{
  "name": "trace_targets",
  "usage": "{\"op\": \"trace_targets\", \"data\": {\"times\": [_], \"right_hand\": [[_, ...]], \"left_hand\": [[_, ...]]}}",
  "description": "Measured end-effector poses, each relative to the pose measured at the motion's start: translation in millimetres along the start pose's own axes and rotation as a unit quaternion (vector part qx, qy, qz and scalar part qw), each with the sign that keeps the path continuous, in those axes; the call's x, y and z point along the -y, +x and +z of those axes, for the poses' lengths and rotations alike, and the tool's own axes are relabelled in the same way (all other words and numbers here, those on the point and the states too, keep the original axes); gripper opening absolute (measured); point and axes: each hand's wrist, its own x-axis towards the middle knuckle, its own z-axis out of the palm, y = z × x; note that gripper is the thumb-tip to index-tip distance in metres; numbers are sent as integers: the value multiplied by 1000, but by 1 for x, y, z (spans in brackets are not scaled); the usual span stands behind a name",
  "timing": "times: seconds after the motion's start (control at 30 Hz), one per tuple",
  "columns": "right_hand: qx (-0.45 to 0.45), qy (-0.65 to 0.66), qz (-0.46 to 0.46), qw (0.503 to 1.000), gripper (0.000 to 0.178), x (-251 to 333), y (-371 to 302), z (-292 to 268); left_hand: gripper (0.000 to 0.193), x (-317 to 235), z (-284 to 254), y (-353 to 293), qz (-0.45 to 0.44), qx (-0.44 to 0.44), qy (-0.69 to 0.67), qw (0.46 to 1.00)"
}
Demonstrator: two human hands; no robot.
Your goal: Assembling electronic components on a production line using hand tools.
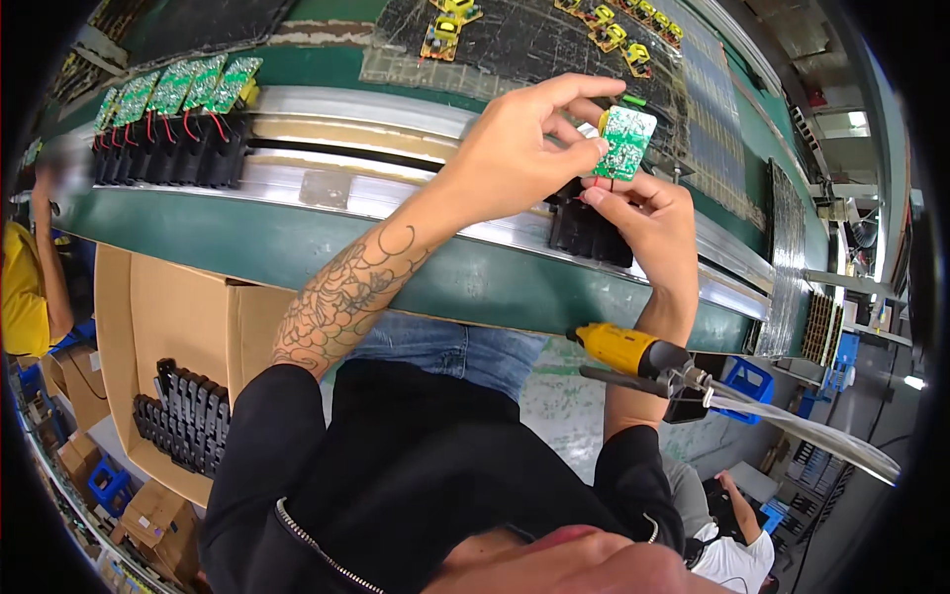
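Note:
A small green circuit board [628, 144] stands upright over the conveyor line, its soldered face toward me. My left hand [529, 144] grips its left edge between thumb and fingers, the index finger reaching over the top. Under the board, my right hand [653, 213] is closed with thumb and finger at the short wires hanging from its lower edge; at least one is red. The fingertips partly hide the wires. Just below sits a group of black plastic housings [592, 233] on the metal rail, partly covered by my right hand.
Left along the rail, black housings [168, 158] carry several green boards with red wires. Yellow-topped boards [441, 38] lie on the far dark belt. A yellow power screwdriver [628, 348] hangs near my right forearm. A cardboard box [163, 287] holds black parts. Other people work at both sides.

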Motion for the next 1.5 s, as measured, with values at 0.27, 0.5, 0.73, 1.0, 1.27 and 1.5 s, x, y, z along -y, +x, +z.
{"op": "trace_targets", "data": {"times": [0.27,0.5,0.73,1.0,1.27,1.5], "right_hand": [[-56,-111,-6,992,7,-1,-3,10],[-77,-140,11,987,6,1,-5,14],[-80,-188,-14,979,10,-3,-5,17],[-171,-137,-149,964,39,-4,-18,-12],[454,106,-364,806,42,-29,-44,-37],[-75,19,-419,905,40,2,-34,5]], "left_hand": [[50,1,-4,-5,-26,-13,41,999],[48,1,-5,-7,-25,-6,59,998],[45,5,-4,-7,-11,-14,63,998],[42,7,-8,-8,1,-34,115,993],[39,8,-6,-8,18,-42,152,987],[39,10,-6,-8,14,-42,135,990]]}}
